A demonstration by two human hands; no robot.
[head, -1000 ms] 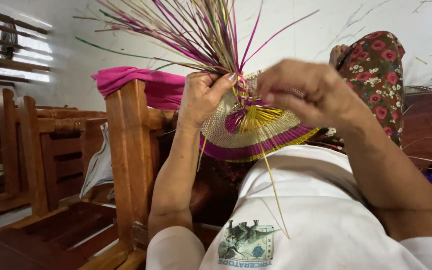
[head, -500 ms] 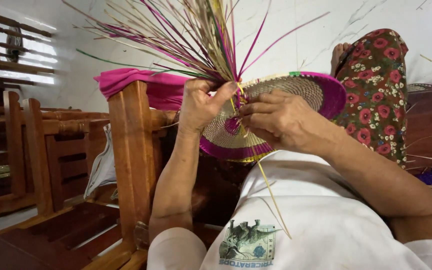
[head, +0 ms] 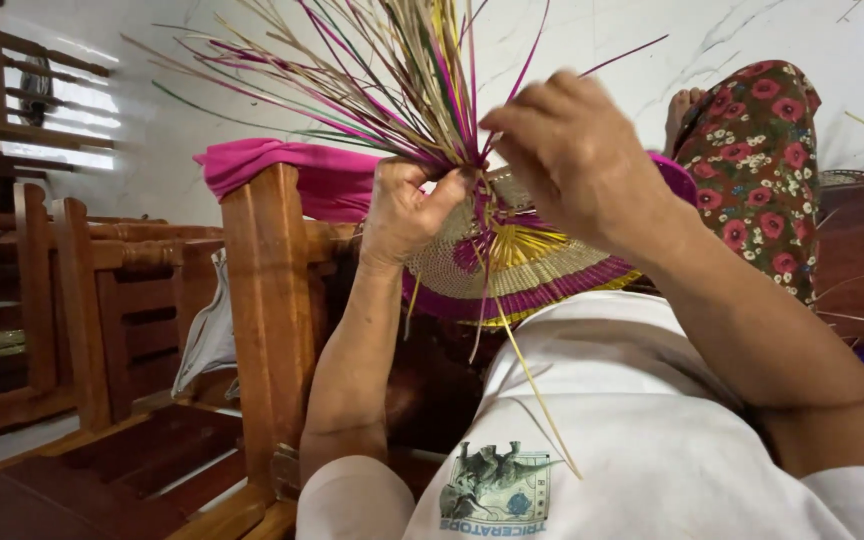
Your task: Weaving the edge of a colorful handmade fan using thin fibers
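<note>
Straw strands, pink, green and pale, fan up from a half-woven disc held over the person's lap. Left hand has its fingers closed on the disc's edge, thumb pressed where the strands bunch. Right hand hovers above the same spot, fingers curled and pinched on a strand. One loose yellow strand hangs down across the white shirt. Wooden chair stands to the left, pink cloth draped over it.
</note>
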